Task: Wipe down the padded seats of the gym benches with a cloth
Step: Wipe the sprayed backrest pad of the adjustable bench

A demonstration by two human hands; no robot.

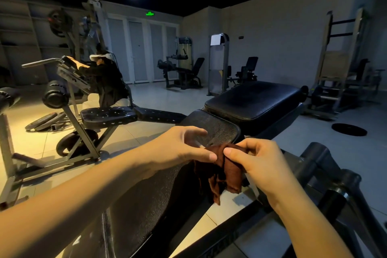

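A dark brown cloth [219, 174] hangs bunched between both hands above a black padded bench [150, 199] that runs from the bottom of the view to the centre. My left hand [180, 146] pinches the cloth's top edge with thumb and fingertips. My right hand [259, 163] grips the cloth's right side, with the thumb pressed on top. Beyond the hands lies the bench's small seat pad [217, 125], and past it a wider black pad [255, 100].
A metal frame [326, 174] stands close at the right. To the left is another worn bench [109, 116] on a steel stand, where a person [109, 81] in dark clothes is busy. Weight plates [349, 129] lie on the tiled floor. Machines line the far wall.
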